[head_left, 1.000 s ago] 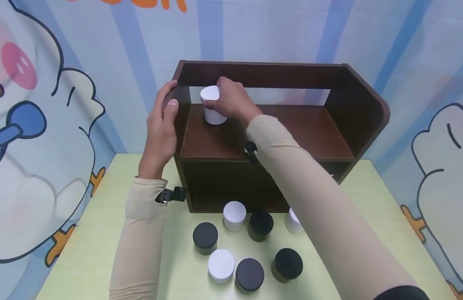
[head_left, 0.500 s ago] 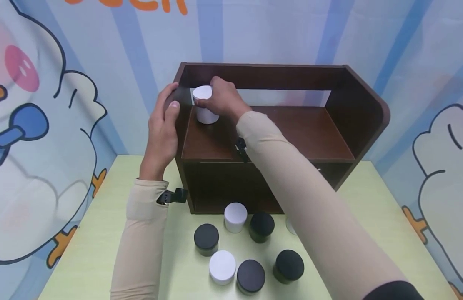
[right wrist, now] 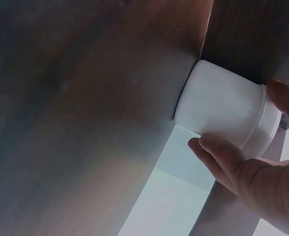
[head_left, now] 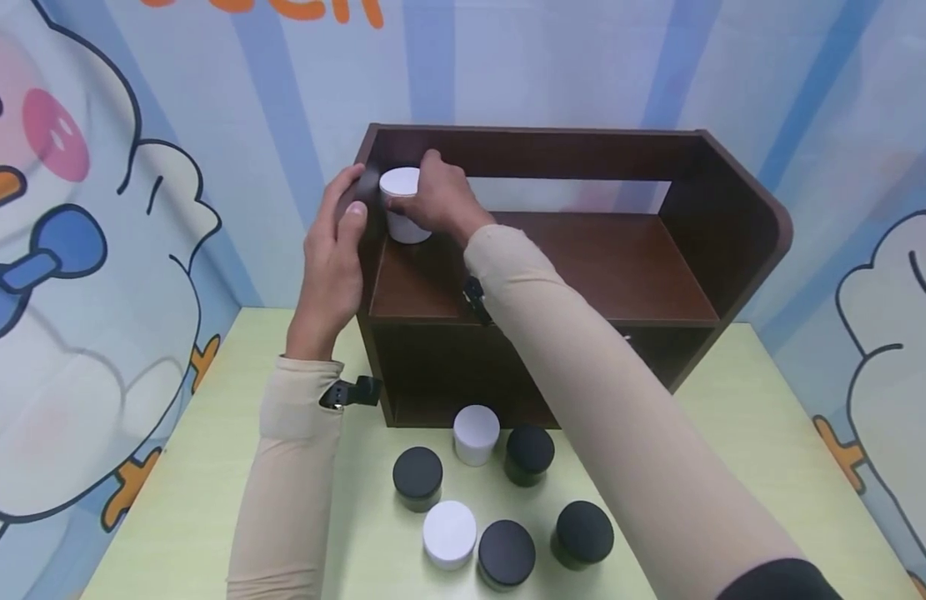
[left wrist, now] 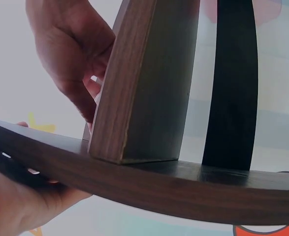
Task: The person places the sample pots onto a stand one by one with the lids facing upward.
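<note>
Right hand (head_left: 447,200): grip narrowed to the width of a white lidded jar (head_left: 407,229), pinched between thumb and fingers. The jar stands upright on the upper board (head_left: 575,258) of the shelf unit (head_left: 583,152), near its left end. Left hand (head_left: 329,271): grip unclosed, fingers nearly straight, against the left side panel (left wrist: 159,184).

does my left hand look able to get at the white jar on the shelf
Probably not straight across: the side panel stands between your left hand and the white jar, and your right hand grips that jar. Reaching in from the front might work.
</note>
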A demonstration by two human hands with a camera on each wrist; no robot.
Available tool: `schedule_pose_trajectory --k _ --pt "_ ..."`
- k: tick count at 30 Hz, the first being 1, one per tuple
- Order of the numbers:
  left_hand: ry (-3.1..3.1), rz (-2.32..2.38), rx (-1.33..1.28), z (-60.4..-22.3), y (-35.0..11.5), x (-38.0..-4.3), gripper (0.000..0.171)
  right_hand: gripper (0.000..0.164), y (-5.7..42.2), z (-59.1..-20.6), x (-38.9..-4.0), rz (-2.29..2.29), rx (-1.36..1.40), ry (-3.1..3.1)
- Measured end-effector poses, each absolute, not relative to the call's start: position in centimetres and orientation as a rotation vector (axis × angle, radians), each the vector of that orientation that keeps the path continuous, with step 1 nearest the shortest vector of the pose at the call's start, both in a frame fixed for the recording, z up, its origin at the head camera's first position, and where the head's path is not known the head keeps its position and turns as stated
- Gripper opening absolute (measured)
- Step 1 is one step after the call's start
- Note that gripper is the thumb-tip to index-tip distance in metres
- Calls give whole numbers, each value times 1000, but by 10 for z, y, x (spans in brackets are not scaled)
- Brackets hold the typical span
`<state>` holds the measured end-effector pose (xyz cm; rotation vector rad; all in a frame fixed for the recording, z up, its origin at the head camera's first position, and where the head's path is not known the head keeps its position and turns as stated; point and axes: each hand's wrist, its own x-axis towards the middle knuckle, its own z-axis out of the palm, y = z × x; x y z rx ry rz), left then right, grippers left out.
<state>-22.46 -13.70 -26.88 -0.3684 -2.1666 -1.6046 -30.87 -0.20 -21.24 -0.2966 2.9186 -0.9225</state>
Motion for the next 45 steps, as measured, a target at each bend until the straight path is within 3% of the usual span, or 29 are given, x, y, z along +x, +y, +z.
schedule_pose_trajectory --k 12,20,29,39,45 --pt "-2167 -1587 -369 -268 -139 -226 55 82 8 -204 -302 -788 -335 3000" --pt "-2158 -1584 -349 -268 -140 -226 55 53 33 -183 -279 -542 -437 3006" --pt "-2163 -1583 -333 -268 -141 -227 56 37 69 -180 -249 -521 -1089 2815" --pt "-2159 -1561 -331 -269 -144 -229 58 21 98 -184 -218 -389 -1635 2804" --pt "-2168 -1557 -323 -268 -146 -227 55 26 119 -188 -193 -323 -1694 2848"
